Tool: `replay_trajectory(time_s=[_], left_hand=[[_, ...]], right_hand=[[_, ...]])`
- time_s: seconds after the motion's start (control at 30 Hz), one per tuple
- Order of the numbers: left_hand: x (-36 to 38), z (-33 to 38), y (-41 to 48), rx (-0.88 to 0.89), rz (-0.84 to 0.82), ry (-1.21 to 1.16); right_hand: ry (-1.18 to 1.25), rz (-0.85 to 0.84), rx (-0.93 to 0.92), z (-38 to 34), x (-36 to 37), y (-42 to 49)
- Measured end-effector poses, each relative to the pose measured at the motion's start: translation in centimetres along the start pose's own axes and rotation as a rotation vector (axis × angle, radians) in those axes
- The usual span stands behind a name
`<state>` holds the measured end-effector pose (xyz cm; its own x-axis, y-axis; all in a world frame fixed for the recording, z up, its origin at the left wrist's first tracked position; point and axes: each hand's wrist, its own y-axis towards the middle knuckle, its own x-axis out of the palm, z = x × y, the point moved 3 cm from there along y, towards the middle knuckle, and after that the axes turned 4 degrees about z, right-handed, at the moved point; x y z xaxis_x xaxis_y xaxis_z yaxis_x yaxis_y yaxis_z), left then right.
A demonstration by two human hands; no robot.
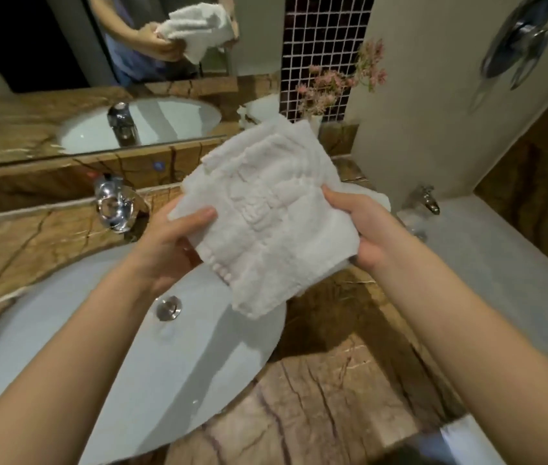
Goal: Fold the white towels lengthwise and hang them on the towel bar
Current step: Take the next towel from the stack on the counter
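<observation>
The single head-worn camera looks forward and down from just above the sink point(64, 347), close in (wide-angle, so edges bend), facing the mirror point(172, 119) behind it.

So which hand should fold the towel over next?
Probably the left hand: its thumb pins the left edge of the white towel, ready to swing across. The right hand curls round the right edge, a good anchor. Both hold it above the sink.

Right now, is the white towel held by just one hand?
No, the left hand and the right hand each grip an edge of the white towel above the sink.
</observation>
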<state>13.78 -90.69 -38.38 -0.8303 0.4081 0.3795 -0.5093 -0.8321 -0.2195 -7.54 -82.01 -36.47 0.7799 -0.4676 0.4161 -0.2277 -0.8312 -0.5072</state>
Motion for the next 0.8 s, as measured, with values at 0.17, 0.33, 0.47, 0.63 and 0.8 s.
replay_trajectory(time_s=[0.17,0.33,0.47,0.63,0.8], left_hand=[[-5.4,-1.2,-9.5,0.000,0.208,0.117],[-10.5,-5.3,-16.5,-0.093,0.457,0.239],[-13.0,-10.1,-18.9,-0.131,0.539,0.342],[-14.3,-12.9,-19.0,-0.127,0.654,0.634],[-13.7,-10.7,-20.1,-0.037,0.680,1.041]], right_hand=[[-0.070,0.032,0.083,9.4,2.5,-5.5],[-0.303,0.060,0.098,18.4,3.2,-8.8],[-0.579,0.139,0.040,23.8,2.5,-8.9],[-1.118,0.319,-0.149,26.7,1.7,-8.4],[-1.359,0.438,-0.443,24.7,2.8,-9.5]])
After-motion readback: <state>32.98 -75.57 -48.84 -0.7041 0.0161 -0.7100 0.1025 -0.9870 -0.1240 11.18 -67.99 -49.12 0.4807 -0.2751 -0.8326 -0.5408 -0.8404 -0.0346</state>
